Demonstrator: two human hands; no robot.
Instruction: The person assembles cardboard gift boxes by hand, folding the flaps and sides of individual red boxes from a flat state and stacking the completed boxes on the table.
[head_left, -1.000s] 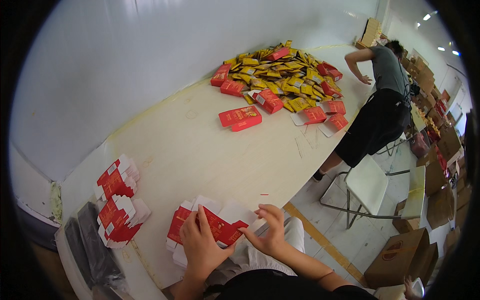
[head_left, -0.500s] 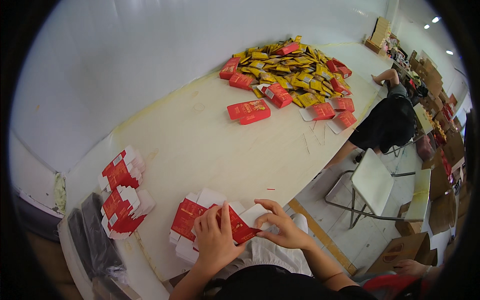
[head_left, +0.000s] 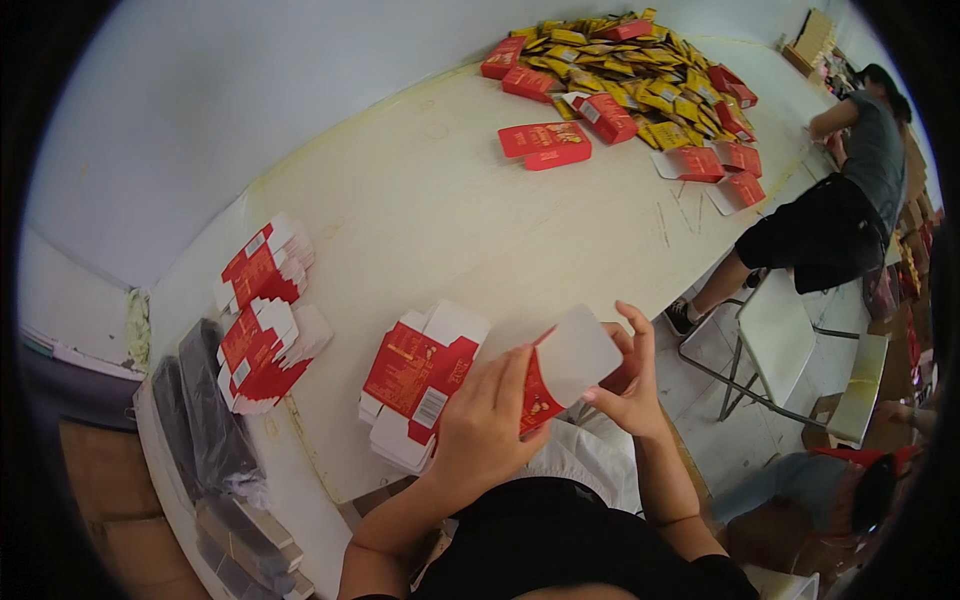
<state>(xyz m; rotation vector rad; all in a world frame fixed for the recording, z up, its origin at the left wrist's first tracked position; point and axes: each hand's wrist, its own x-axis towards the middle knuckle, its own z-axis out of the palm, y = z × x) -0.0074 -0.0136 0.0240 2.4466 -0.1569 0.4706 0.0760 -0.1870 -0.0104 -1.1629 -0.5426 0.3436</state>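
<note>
In front of my body a red folding carton [head_left: 539, 405] is held with its white end flap [head_left: 582, 352] standing up. My left hand [head_left: 487, 425] is closed round the carton's left side. At its right edge is my right hand [head_left: 632, 380], thumb and some fingers against the carton by the flap, index finger raised. Part of the carton is hidden behind my left hand. Just left of my hands a stack of flattened red and white cartons [head_left: 408, 372] lies on the table [head_left: 420, 230].
Two more flat carton stacks [head_left: 262, 352] lie at left, beside dark plastic-wrapped bundles [head_left: 205, 400]. Far off is a heap of yellow sachets [head_left: 650, 85] with red cartons [head_left: 545, 148] round it. A white folding chair [head_left: 775, 320] and a bending person [head_left: 835, 215] are at right.
The carton in my hands has turned and widened, its white flap now larger in view. My right hand's fingers have spread up. The whole view has shifted, and the person at right has straightened somewhat.
</note>
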